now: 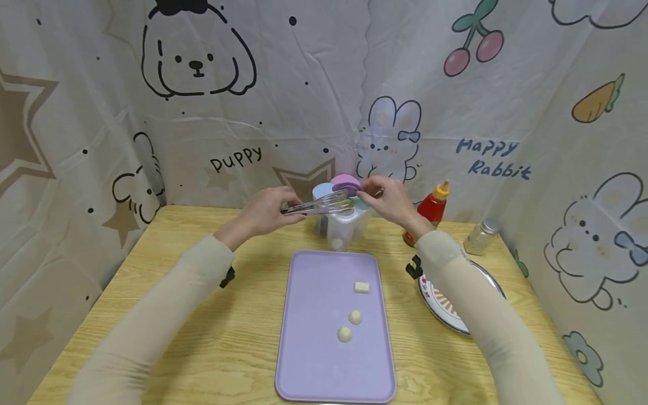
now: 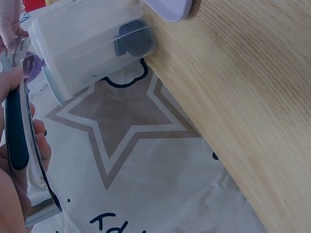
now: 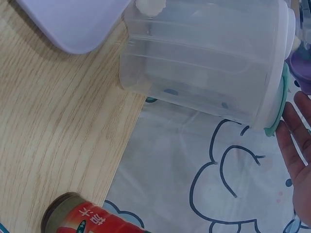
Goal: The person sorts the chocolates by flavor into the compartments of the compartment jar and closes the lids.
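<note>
My left hand (image 1: 268, 209) grips a pair of metal tongs (image 1: 326, 203) by its handles; one dark handle (image 2: 17, 126) shows in the left wrist view. The tong tips reach right over a clear storage container (image 1: 344, 229) with several coloured lids. At its top, the raised purple lid (image 1: 346, 188) is between the thumb and fingers of my right hand (image 1: 390, 198). Beside these fingers lies the green lid (image 3: 280, 99). A small white piece (image 3: 150, 6) shows low in the container, and dark round pieces (image 2: 137, 38) show in another compartment.
In front of the container lies a lilac tray (image 1: 324, 371) bearing a rectangular white piece (image 1: 361, 287) and two round ones (image 1: 345, 334). To the right stand a red sauce bottle (image 1: 431, 208) with a yellow cap, a glass jar (image 1: 481, 236) and a patterned plate (image 1: 440, 306). Printed curtain surrounds the table.
</note>
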Available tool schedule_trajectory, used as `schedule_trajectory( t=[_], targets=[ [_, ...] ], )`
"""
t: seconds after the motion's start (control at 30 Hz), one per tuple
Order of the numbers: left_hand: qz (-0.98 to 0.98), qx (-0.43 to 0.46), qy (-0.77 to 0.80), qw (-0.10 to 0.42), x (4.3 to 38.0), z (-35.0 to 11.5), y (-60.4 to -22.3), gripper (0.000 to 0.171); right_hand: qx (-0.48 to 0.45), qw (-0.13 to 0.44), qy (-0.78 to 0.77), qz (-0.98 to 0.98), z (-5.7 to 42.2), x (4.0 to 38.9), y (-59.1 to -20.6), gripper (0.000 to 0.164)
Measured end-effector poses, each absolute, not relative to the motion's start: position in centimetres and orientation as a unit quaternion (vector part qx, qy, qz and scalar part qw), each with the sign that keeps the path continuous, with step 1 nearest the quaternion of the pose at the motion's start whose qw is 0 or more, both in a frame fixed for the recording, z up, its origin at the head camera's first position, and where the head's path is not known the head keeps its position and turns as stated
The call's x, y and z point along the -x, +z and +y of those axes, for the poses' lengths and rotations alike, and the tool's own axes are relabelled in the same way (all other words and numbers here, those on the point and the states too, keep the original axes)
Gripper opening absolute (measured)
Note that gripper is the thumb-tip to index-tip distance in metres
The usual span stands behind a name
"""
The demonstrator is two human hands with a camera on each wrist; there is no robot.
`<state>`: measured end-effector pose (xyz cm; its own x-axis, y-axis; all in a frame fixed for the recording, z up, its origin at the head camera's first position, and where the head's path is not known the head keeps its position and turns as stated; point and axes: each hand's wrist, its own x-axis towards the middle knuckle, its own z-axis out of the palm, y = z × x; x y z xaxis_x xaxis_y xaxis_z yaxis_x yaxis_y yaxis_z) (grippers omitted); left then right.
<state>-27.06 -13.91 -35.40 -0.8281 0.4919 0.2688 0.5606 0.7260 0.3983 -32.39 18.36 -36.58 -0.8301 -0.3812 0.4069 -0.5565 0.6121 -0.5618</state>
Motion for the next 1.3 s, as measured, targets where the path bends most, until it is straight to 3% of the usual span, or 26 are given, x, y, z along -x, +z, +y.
schedule_trajectory(
  t=[0.3,0.6,1.3],
  targets=[
    [-0.921,0.296,-0.240,0.080,24.9,-15.7,-35.4,0.032,-0.265,0.123,0.351,-0.889,18.4,32.3,-36.5,0.016],
    [-0.911,0.334,-0.232,0.070,20.5,-17.3,-37.8,0.022,-0.262,0.122,0.352,-0.890,18.2,32.3,-36.5,0.016],
    [-0.889,0.386,-0.244,-0.030,14.2,-16.0,-44.3,0.025,-0.260,0.125,0.350,-0.891,18.3,32.4,-36.5,0.016]
  ],
)
